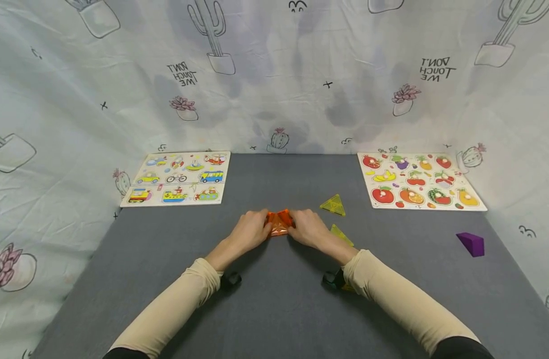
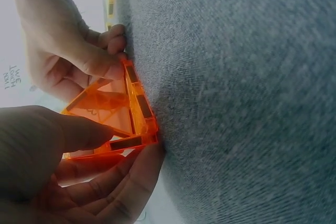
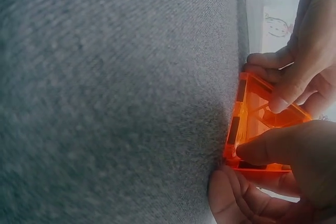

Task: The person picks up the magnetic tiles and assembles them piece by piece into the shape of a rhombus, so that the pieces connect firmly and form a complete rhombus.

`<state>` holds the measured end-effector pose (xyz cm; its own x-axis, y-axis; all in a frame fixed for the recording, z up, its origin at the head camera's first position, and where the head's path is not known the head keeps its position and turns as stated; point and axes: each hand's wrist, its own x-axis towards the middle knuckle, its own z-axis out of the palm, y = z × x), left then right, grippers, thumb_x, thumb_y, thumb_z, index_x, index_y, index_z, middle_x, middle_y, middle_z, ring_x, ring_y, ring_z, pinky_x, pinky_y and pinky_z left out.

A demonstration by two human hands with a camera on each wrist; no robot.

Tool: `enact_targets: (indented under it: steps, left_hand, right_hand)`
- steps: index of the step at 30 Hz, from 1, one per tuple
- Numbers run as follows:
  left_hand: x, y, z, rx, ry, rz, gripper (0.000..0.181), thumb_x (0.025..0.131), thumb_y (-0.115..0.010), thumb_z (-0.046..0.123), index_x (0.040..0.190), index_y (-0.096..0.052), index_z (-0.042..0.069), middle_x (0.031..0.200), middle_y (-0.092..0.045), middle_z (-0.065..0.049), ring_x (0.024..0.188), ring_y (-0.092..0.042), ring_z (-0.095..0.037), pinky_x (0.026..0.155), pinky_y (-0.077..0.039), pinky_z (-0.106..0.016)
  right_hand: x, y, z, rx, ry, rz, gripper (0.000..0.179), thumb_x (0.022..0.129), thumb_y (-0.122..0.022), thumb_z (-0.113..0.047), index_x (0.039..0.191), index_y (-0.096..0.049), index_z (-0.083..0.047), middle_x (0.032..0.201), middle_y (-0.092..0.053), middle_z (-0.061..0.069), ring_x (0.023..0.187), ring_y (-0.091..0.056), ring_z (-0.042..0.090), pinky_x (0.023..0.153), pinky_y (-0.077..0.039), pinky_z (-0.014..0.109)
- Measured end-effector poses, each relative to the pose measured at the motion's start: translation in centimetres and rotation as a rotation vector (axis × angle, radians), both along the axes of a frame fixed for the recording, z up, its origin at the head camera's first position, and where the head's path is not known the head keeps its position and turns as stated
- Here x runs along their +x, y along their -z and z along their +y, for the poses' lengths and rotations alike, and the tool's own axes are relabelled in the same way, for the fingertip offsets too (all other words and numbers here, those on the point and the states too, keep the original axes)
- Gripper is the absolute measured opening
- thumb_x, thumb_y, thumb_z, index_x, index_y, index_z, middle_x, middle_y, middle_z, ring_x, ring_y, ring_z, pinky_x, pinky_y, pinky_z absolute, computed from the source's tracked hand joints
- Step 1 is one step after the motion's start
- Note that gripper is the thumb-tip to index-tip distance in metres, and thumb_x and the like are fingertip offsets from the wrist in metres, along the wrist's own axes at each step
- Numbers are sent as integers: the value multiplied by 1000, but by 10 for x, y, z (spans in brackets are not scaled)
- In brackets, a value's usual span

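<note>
Orange translucent tiles (image 1: 280, 224), joined and folded with their side panels raised, stand on the grey counter (image 1: 274, 309) between the two hands, near the middle of the head view. Left hand (image 1: 251, 228) and right hand (image 1: 308, 228) each pinch one side: the thumb presses the inner face and the curled fingers lie behind the outer face, with hardly more than the panel's thickness between them. Both wrist views show dark strips along the tile edges and the lower edge down at the cloth-like surface.

Beyond the right hand lies a yellow triangle tile (image 1: 334, 205); a second yellow tile (image 1: 342, 235) shows just beside the right wrist, partly covered by it. Farther right is a purple block (image 1: 472, 244). Toward the back, a vehicle board (image 1: 191, 180) lies at left and a fruit board (image 1: 426, 189) at right, before a white patterned cloth (image 1: 265, 94).
</note>
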<state>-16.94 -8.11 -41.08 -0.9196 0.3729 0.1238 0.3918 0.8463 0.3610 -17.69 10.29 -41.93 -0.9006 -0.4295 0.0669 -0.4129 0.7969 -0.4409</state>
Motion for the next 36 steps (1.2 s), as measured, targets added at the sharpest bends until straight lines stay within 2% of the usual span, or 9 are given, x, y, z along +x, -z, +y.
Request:
enact_targets:
  steps: [3, 7, 11, 15, 18, 22, 28, 32, 36]
  left_hand:
    - [1, 1, 1, -11, 10, 26, 8, 89, -65, 10, 87, -62, 3, 68, -61, -8, 58, -56, -23, 52, -45, -38]
    - [4, 2, 4, -52, 55, 86, 15, 89, -68, 16, 93, -66, 2, 76, -65, -13, 67, -65, -31, 60, -52, -46]
    - [5, 2, 6, -68, 63, 115, 17, 89, -69, 18, 94, -67, 2, 77, -64, -14, 69, -65, -32, 62, -52, -47]
    - [6, 2, 7, -78, 42, 119, 23, 91, -69, 23, 101, -66, 3, 80, -62, -12, 68, -62, -30, 59, -52, -44]
    - [5, 2, 8, -77, 51, 134, 35, 94, -66, 29, 118, -64, 4, 95, -62, -12, 80, -63, -29, 63, -53, -41]
    - [1, 4, 9, -31, 115, 199, 37, 97, -61, 30, 126, -64, 7, 110, -62, -11, 95, -61, -28, 74, -53, -41]
    - [-5, 3, 12, 40, 183, 286, 21, 96, -63, 19, 109, -72, 5, 99, -66, -10, 87, -61, -27, 76, -53, -39]
    - [-6, 3, 11, 59, 180, 299, 15, 95, -64, 14, 102, -73, 5, 93, -66, -10, 80, -61, -26, 72, -53, -38]
    - [-8, 5, 7, 55, 134, 297, 15, 94, -65, 13, 101, -73, 4, 91, -65, -11, 78, -62, -26, 71, -53, -39]
  right_hand:
    - [2, 0, -1, 22, -17, 38, 10, 84, -67, -8, 92, -64, -4, 69, -60, 6, 54, -49, 15, 48, -38, 27]
    - [7, 1, -4, 72, -68, 139, 28, 85, -68, -10, 111, -64, -2, 84, -68, 13, 66, -63, 24, 56, -51, 37]
    - [9, 2, -5, 110, -81, 194, 36, 86, -68, -11, 120, -62, -1, 91, -68, 17, 73, -66, 29, 64, -55, 42]
    - [11, 0, -4, 99, -70, 143, 40, 87, -68, -13, 125, -60, -2, 98, -69, 17, 78, -66, 29, 67, -55, 42]
    - [13, -5, 3, 66, -52, 67, 44, 88, -67, -15, 129, -59, -2, 103, -69, 16, 78, -66, 27, 65, -53, 39]
    - [15, -10, 24, 24, 26, 35, 39, 87, -63, -13, 124, -65, -2, 93, -68, 10, 70, -61, 18, 60, -49, 34]
    - [16, -5, 72, -25, 171, 124, 26, 85, -62, -9, 108, -72, -4, 84, -69, 7, 68, -61, 16, 61, -49, 36]
    - [15, 0, 95, -24, 210, 144, 24, 84, -62, -9, 105, -73, -3, 88, -67, 10, 72, -60, 21, 63, -49, 40]
    - [13, 7, 108, 3, 225, 144, 25, 84, -62, -10, 105, -73, -3, 93, -64, 13, 75, -58, 24, 66, -49, 43]
